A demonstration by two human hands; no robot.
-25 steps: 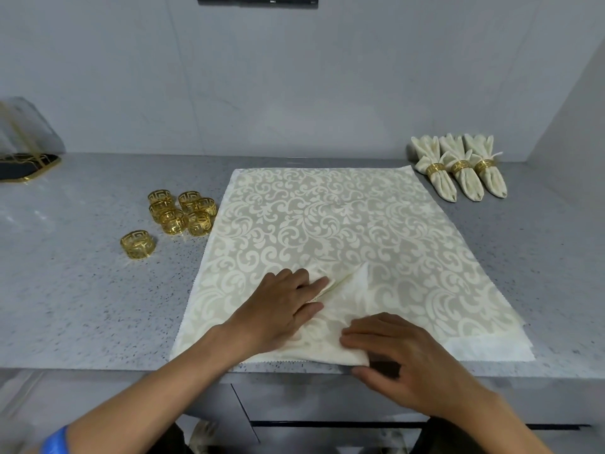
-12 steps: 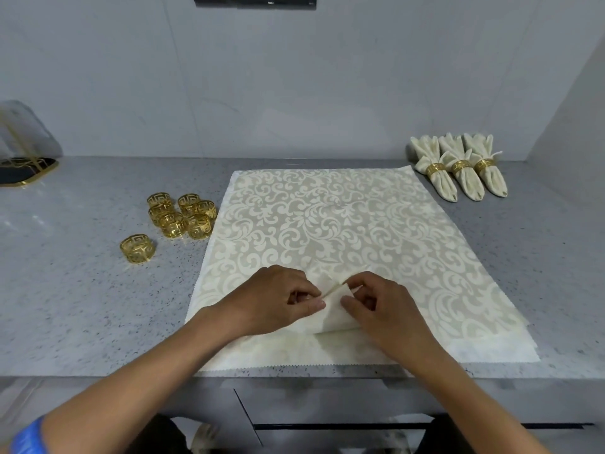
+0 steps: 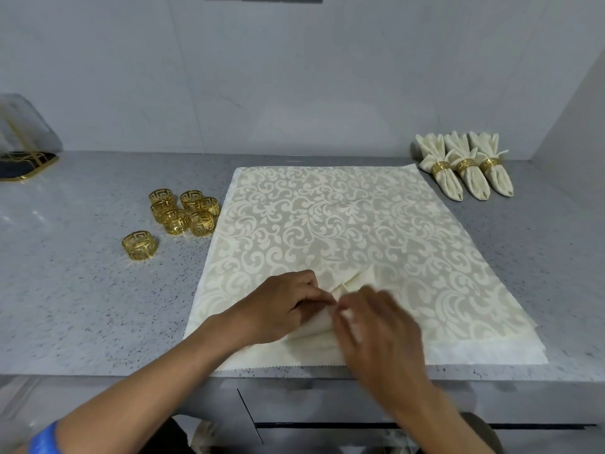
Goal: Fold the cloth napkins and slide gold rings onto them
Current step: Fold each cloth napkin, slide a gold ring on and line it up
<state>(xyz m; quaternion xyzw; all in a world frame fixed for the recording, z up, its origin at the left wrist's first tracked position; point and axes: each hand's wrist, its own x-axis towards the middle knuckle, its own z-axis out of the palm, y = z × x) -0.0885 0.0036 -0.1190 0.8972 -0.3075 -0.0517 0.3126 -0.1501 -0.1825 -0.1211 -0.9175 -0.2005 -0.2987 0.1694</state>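
Your patterned napkin (image 3: pixel 343 224) spreads across the frame's centre on the grey counter (image 3: pixel 82 290). At lower centre, your left hand (image 3: pixel 281 306) and blurred right hand (image 3: pixel 376 326) pinch its gathered fold. Loose gold rings (image 3: pixel 183 213) sit centre-left.

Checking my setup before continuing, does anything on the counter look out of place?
One gold ring sits apart from the cluster of rings, nearer the counter's front. Otherwise nothing stands out.

Single head-worn wide-angle view, looking forward and down, close over the countertop (image 3: pixel 82 290), wall behind
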